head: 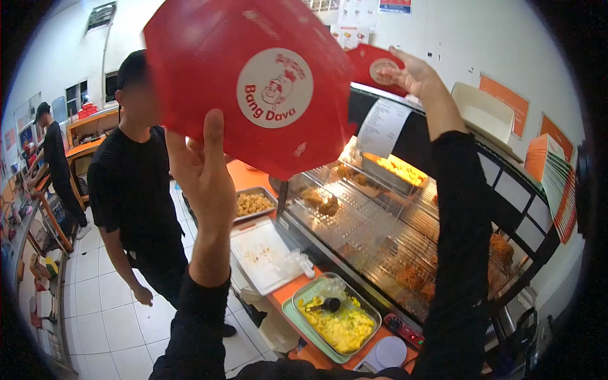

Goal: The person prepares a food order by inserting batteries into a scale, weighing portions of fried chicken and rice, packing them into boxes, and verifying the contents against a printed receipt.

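My left hand is raised in front of me, gripping a red cardboard food package with the thumb on its near face. A round white logo with writing and a cartoon face is printed on it. My right hand reaches up over the top of a heated food display case. Its fingers overlap the face of a second red package with a similar logo; whether they grip it cannot be told. Below my arms, a metal tray of yellow scrambled egg holds a black-ended utensil and a crumpled clear plastic bag or glove.
A person in black stands close on my left; another works farther back. On the orange counter are a stained white cutting board, a tray of fried pieces and a scale. A paper slip hangs from the case.
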Motion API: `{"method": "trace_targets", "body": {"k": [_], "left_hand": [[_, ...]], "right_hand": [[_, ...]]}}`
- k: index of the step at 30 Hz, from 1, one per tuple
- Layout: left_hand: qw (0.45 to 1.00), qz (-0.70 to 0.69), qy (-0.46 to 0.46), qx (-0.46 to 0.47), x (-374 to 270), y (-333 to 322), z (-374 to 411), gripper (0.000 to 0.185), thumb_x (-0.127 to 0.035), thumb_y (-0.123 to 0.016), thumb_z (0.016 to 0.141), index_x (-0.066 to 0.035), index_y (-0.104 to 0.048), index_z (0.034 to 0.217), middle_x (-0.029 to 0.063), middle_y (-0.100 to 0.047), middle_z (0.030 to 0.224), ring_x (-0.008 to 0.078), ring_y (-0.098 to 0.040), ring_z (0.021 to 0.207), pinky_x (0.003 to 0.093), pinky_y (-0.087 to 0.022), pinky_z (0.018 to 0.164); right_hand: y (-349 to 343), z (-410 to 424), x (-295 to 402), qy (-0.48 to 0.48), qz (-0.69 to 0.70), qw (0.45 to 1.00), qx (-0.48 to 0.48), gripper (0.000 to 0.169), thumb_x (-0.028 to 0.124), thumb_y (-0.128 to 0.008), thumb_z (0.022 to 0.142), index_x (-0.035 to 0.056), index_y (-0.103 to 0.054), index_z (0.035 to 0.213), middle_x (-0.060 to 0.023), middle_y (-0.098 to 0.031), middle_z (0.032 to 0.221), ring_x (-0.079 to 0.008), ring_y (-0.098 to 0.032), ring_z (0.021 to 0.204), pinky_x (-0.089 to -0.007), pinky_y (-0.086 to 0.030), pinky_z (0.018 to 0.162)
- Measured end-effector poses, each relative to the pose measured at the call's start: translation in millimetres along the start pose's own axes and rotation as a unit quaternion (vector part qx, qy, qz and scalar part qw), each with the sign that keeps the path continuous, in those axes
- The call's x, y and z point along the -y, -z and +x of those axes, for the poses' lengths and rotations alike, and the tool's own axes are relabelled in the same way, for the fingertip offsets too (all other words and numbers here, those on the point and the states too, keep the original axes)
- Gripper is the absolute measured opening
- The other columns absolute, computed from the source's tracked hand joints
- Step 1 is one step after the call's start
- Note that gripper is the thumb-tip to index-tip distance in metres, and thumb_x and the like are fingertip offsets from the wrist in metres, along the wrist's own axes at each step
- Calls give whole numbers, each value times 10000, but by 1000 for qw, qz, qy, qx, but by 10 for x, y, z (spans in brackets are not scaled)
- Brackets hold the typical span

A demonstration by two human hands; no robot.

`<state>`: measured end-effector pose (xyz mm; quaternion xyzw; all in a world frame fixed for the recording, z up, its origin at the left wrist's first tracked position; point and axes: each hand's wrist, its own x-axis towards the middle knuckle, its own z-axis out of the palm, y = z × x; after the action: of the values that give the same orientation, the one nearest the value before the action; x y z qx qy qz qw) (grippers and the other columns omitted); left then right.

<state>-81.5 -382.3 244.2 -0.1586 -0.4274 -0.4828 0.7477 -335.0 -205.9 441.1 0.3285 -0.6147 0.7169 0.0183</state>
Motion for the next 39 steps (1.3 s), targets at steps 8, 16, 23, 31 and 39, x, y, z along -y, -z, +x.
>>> {"method": "trace_targets", "body": {"k": [8,16,23,31,39], "left_hand": [[954,-184,226,76,-419,-256,-1192,445,-398,-497,961,-15,-527,1186,112,-653,1071,206,-683,851,345,-609,658],[862,-144,443,199,-1154,-434,-2550,423,-352,-447,1004,26,-542,1167,96,-646,1063,172,-630,923,338,-510,805],[810,27,415,414,-1766,-102,-3134,354,-203,-557,965,7,-614,686,47,-593,608,83,-552,576,260,-404,538],[821,4,570,48,-1850,1013,-2710,497,-363,-464,982,52,-490,1254,159,-606,1189,209,-627,1045,368,-515,897],[802,26,593,-66,-2098,1169,-2646,497,-358,-469,974,2,-439,1315,148,-587,1231,238,-606,1093,387,-504,919]], "right_hand": [[-113,-2579,-323,425,-410,767,251,805,349,-785,742,77,-411,1400,-164,-495,1332,-268,-534,1154,-381,-423,992],[997,-3994,-834,99,-394,891,202,555,272,-519,929,88,-340,1421,-294,-550,1148,-433,-569,1033,-505,-474,822],[1705,-4699,-1427,-5,-506,859,82,349,226,-473,930,53,-487,1232,-278,-618,954,-466,-596,888,-539,-481,769],[2672,-4537,-1613,-242,-634,717,158,303,311,-570,863,69,-668,1018,-229,-665,934,-401,-637,921,-489,-499,836],[2682,-4600,-2191,-288,-675,651,193,390,264,-659,812,81,-631,1155,-185,-646,1080,-342,-609,1030,-434,-486,871]]}}
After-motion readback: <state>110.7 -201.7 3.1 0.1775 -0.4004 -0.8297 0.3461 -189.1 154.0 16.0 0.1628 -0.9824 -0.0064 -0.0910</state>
